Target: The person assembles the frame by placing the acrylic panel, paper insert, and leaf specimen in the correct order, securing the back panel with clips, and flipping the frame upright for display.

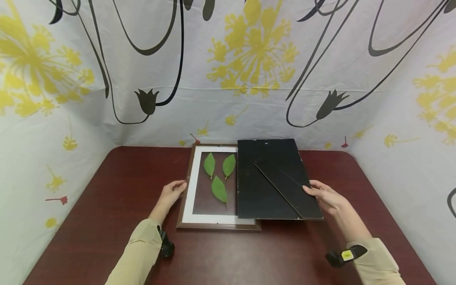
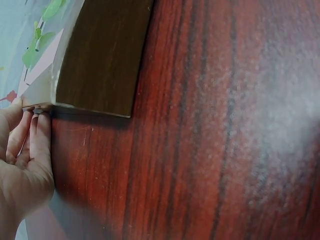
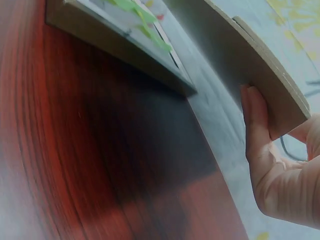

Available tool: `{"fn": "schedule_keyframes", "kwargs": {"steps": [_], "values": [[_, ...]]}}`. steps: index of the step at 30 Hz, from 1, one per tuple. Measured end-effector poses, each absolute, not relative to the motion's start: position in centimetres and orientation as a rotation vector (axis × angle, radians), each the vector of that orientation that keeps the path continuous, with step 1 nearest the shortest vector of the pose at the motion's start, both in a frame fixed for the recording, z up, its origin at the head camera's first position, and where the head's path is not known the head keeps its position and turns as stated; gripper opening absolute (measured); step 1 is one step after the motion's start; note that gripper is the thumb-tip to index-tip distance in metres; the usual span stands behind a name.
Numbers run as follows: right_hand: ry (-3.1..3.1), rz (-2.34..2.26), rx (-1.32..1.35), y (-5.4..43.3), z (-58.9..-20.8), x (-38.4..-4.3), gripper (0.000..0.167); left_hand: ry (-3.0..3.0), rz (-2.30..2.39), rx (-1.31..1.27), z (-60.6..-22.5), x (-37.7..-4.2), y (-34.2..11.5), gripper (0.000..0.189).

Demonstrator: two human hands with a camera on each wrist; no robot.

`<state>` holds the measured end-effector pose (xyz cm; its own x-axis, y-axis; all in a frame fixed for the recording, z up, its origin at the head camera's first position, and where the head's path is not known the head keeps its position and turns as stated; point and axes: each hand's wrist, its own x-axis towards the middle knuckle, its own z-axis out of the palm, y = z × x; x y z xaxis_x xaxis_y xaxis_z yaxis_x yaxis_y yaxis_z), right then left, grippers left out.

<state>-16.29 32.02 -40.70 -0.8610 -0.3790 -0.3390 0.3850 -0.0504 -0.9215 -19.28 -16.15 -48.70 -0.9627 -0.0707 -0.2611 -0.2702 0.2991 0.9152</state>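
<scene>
A brown-edged picture frame (image 1: 220,227) with a white mat lies on the table, three green leaves (image 1: 219,190) showing inside its mat. At the frame's left edge, my left hand (image 1: 171,194) grips the side, thumb above and fingers against the lower edge in the left wrist view. My right hand (image 1: 329,200) holds a black backing board (image 1: 274,186) by its right edge, thumb on top and fingers underneath. The board, with a folded stand flap on it, is raised above the table and covers the frame's right part in the head view.
The dark red wooden table (image 1: 107,206) has rounded far corners. White cloth (image 1: 199,107) with yellow and grey plant prints hangs behind it and along both sides. Each wrist wears a strapped camera, such as the right wrist camera (image 1: 336,258).
</scene>
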Motion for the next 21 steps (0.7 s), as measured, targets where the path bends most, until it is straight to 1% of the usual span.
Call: {"fn": "schedule_keyframes", "kwargs": {"steps": [5,10,21], "values": [[1.741,-1.939,0.040,29.6,-41.0,-16.7,0.012,2.399,1.733,-0.316,-48.6,-19.2,-16.2,0.042],[1.763,-1.918,0.031,27.4,-41.5,-17.0,0.010,2.409,1.743,-0.310,-48.5,-19.2,-16.1,0.041],[1.799,-1.875,0.030,23.3,-42.5,-17.4,0.014,2.434,1.738,-0.312,-48.9,-19.2,-16.2,0.041]]}}
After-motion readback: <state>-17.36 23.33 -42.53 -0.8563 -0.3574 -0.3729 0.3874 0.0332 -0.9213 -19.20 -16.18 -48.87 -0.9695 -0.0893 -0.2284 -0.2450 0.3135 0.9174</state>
